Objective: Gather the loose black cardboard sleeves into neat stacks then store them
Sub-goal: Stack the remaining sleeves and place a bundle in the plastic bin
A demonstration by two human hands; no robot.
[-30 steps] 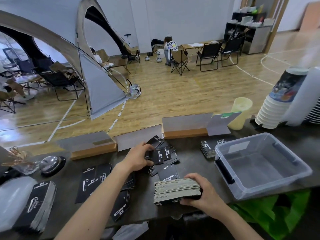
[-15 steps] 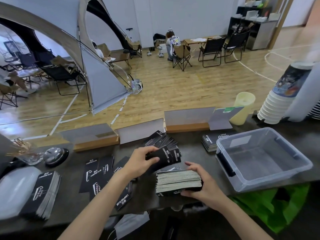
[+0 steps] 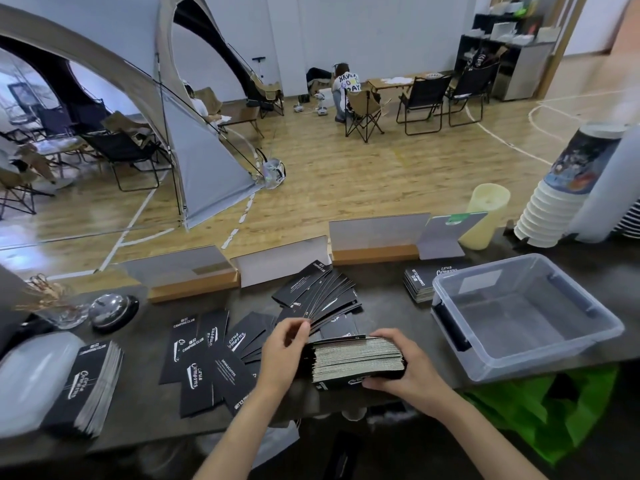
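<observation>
Stack (image 3: pixel 356 358): lower centre — right hand (image 3: pixel 412 370) curled round it.
Fanned sleeves (image 3: pixel 322 294): pinched in left hand (image 3: pixel 282 351), beside stack's left end.

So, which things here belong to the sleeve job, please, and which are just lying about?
Job: held stack, fanned sleeves, loose sleeves, finished stack, clear bin, left hand, right hand.
Lying about: bell, paper cups, candle, card stands.

Camping-themed café counter (image 3: pixel 388 306) inside a sports hall. Beyond the left hand (image 3: pixel 282 348): court-lined wood floor (image 3: pixel 346 174), tent (image 3: pixel 207 168), folding chairs (image 3: pixel 424 102). Right of the right hand (image 3: pixel 412 372): stacked paper cups (image 3: pixel 550 209).
</observation>
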